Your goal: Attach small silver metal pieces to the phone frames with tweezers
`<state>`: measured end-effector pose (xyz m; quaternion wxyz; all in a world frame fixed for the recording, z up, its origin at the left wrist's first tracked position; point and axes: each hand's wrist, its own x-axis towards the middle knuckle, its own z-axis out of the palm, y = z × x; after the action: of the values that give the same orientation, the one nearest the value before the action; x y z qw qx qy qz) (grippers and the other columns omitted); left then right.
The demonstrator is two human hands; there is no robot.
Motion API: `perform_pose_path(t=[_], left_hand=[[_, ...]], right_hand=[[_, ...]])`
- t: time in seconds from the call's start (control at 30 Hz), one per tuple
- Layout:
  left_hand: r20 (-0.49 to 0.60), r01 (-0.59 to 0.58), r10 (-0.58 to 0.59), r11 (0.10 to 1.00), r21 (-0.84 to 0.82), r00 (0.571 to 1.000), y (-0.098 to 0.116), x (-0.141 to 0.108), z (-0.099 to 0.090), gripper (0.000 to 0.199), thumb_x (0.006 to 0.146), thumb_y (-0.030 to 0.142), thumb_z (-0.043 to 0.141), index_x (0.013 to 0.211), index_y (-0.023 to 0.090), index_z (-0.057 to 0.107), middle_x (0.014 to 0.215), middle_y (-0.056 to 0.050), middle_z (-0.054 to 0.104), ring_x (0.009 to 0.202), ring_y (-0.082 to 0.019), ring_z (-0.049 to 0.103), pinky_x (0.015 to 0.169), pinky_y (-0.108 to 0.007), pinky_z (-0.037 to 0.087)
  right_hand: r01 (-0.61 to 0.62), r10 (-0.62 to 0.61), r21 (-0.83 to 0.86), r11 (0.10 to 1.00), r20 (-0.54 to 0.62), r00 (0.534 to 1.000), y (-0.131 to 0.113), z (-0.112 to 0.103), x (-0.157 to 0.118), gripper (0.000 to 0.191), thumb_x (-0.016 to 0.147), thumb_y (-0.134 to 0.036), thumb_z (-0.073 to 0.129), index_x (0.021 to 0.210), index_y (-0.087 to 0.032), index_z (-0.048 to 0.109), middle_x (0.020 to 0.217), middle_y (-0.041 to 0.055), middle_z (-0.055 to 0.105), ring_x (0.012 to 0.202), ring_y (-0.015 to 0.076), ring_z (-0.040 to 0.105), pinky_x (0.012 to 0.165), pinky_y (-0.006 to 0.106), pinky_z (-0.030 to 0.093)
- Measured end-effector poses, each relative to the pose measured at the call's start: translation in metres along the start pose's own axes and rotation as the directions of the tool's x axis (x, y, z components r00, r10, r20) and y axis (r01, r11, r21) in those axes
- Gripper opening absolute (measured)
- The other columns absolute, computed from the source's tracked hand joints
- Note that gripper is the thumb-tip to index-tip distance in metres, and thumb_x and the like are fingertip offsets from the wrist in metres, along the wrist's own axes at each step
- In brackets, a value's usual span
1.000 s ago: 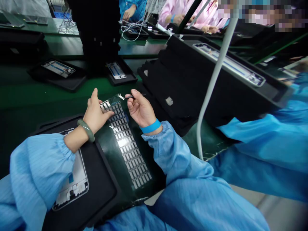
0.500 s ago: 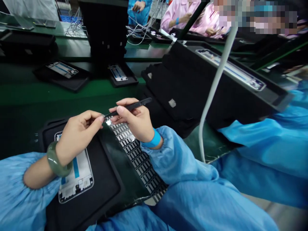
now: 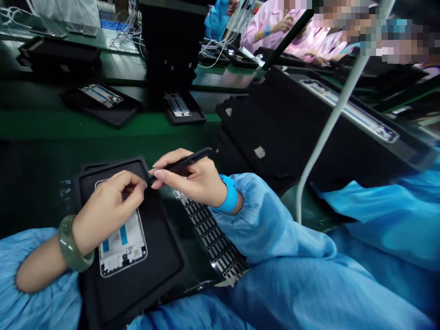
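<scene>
In my right hand [image 3: 195,185] I hold black tweezers [image 3: 194,159], their handle slanting up to the right. The tips point at the pinched fingertips of my left hand [image 3: 108,208], which hover above a phone frame [image 3: 135,254]. Whatever is pinched there is too small to make out. The white frame with blue strips lies on a black tray [image 3: 154,279], partly covered by my left hand. Under and beside my right forearm lies a sheet of small black-and-silver adhesive pieces [image 3: 213,233], its upper end near my right hand.
Stacked black trays [image 3: 275,133] stand at the right, a phone frame [image 3: 350,110] on top. A grey cable [image 3: 323,137] hangs in front of them. Two smaller trays with frames [image 3: 103,95] lie farther back. Co-workers in pink [image 3: 261,23] and blue sleeves sit around.
Both hands have moved left from the upper end of the adhesive sheet to above the tray, tweezers still in my right hand. The whole view has shifted slightly.
</scene>
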<state>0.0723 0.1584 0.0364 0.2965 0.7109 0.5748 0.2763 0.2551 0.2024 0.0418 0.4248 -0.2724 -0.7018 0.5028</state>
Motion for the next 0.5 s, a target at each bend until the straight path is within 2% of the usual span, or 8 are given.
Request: perform_pose_path(t=[0.07,0.13,0.2,0.27,0.33,0.4,0.5], left_hand=[[0.062,0.055,-0.054,0.998,-0.015,0.997,-0.011,-0.006,-0.007,0.030,0.085,0.047,0.043,0.087,0.022,0.059,0.074,0.000,0.063,0.062,-0.016,0.058,0.058,-0.028,0.047],[0.034,0.034,-0.037,0.996,0.080,0.999,-0.029,-0.012,-0.015,0.039,0.083,0.054,0.045,0.102,0.021,0.055,0.090,-0.005,0.064,0.079,-0.020,0.061,0.068,-0.033,0.050],[-0.031,-0.067,0.078,0.962,0.266,0.996,-0.052,-0.020,-0.022,0.051,0.080,0.056,0.049,0.114,0.019,0.049,0.112,-0.010,0.058,0.105,-0.026,0.055,0.088,-0.041,0.046],[-0.014,-0.167,0.188,0.902,0.398,0.982,-0.074,-0.028,-0.025,0.056,0.079,0.057,0.051,0.119,0.018,0.045,0.125,-0.013,0.050,0.122,-0.029,0.042,0.102,-0.047,0.035],[0.017,-0.223,0.239,0.876,0.428,0.971,-0.090,-0.037,-0.025,0.054,0.080,0.055,0.052,0.119,0.018,0.044,0.129,-0.013,0.048,0.127,-0.029,0.037,0.108,-0.048,0.027],[0.004,-0.236,0.258,0.878,0.416,0.966,-0.095,-0.044,-0.021,0.048,0.081,0.051,0.053,0.116,0.018,0.045,0.126,-0.013,0.049,0.125,-0.027,0.040,0.110,-0.048,0.024],[-0.061,-0.202,0.241,0.905,0.374,0.969,-0.092,-0.053,-0.014,0.038,0.084,0.043,0.053,0.110,0.016,0.047,0.119,-0.013,0.051,0.122,-0.025,0.042,0.106,-0.045,0.031]], right_hand=[[-0.077,0.080,0.108,0.991,-0.028,0.996,-0.003,0.003,0.003,0.015,0.080,-0.029,0.064,0.087,-0.016,0.059,0.079,0.0021,0.067,0.067,0.0144,0.068,0.063,0.024,0.059],[-0.139,0.159,0.233,0.962,-0.065,0.985,-0.001,0.007,0.009,0.020,0.078,-0.030,0.066,0.087,-0.016,0.057,0.077,0.0012,0.067,0.064,0.0137,0.068,0.058,0.023,0.059],[-0.186,0.221,0.329,0.926,-0.072,0.973,0.008,0.013,0.016,0.024,0.076,-0.032,0.068,0.088,-0.016,0.056,0.076,0.0006,0.067,0.061,0.0129,0.068,0.056,0.022,0.058],[-0.233,0.267,0.387,0.892,-0.034,0.963,0.021,0.022,0.024,0.026,0.074,-0.033,0.069,0.088,-0.016,0.055,0.074,0.0000,0.066,0.061,0.0126,0.068,0.055,0.021,0.058],[-0.280,0.300,0.414,0.866,0.017,0.954,0.035,0.033,0.032,0.026,0.073,-0.033,0.070,0.086,-0.015,0.056,0.072,-0.0006,0.065,0.061,0.0121,0.067,0.056,0.020,0.058],[-0.316,0.321,0.423,0.849,0.061,0.945,0.047,0.044,0.039,0.027,0.072,-0.033,0.071,0.085,-0.015,0.056,0.071,-0.0007,0.064,0.061,0.0118,0.067,0.056,0.020,0.057],[-0.348,0.332,0.406,0.845,0.112,0.936,0.057,0.056,0.045,0.028,0.071,-0.034,0.071,0.084,-0.014,0.056,0.071,-0.0004,0.064,0.059,0.0119,0.067,0.054,0.019,0.057]])
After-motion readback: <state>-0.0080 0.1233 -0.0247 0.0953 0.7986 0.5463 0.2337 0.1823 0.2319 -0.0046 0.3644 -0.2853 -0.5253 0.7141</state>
